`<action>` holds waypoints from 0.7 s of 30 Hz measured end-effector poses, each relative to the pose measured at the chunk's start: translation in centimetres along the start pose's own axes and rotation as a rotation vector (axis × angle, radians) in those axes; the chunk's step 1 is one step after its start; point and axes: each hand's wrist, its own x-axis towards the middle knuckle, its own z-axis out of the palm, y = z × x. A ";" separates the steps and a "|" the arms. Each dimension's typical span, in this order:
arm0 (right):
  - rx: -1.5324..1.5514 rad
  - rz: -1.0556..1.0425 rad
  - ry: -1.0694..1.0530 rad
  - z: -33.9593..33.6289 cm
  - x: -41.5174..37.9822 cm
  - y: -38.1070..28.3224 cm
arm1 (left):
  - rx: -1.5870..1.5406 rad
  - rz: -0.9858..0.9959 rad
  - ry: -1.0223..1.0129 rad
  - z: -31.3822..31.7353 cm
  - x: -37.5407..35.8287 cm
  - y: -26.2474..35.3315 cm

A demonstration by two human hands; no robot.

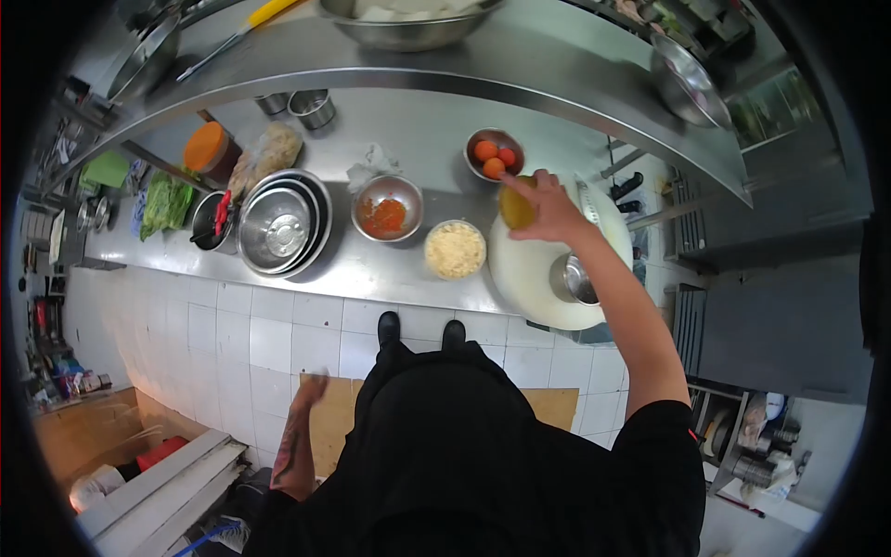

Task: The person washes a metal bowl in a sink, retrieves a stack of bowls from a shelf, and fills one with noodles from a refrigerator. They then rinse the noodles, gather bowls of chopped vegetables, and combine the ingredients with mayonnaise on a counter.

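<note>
My right hand [552,206] is closed around a yellow-green rounded thing [517,206], whose kind I cannot make out, above a large round white board [520,288]. Just beyond it is a small metal bowl [471,165] holding several orange-red tomato-like rounds [494,168]. A small metal cup [577,280] lies on the white board below my right wrist. To the left stand a tub of pale shredded food [455,249] and a metal bowl [360,212] with orange-red bits in it. My left hand [311,390] hangs low beside my body, away from the counter, its fingers blurred.
Nested metal bowls [320,209], a pot with red-handled tools [210,243], an orange-lidded container [206,147] and bagged greens [167,206] line the left counter. A steel shelf [520,60] overhangs the back, bearing a large bowl [408,35]. Knives [627,186] lie at right.
</note>
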 end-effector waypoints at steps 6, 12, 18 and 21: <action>0.376 -0.233 0.039 2.4 -0.4 -12.9 | -0.514 -0.428 -0.020 -8.7 -7.9 4.4; 0.145 -0.088 0.198 8.2 -0.1 -13.7 | -0.649 0.117 0.305 -17.0 -2.9 17.2; 0.157 0.060 0.226 8.5 0.4 -15.8 | -0.958 0.441 0.069 -20.2 2.1 31.2; 0.354 0.029 0.317 9.2 -0.3 -14.9 | -1.258 0.300 -0.272 -20.2 3.4 37.8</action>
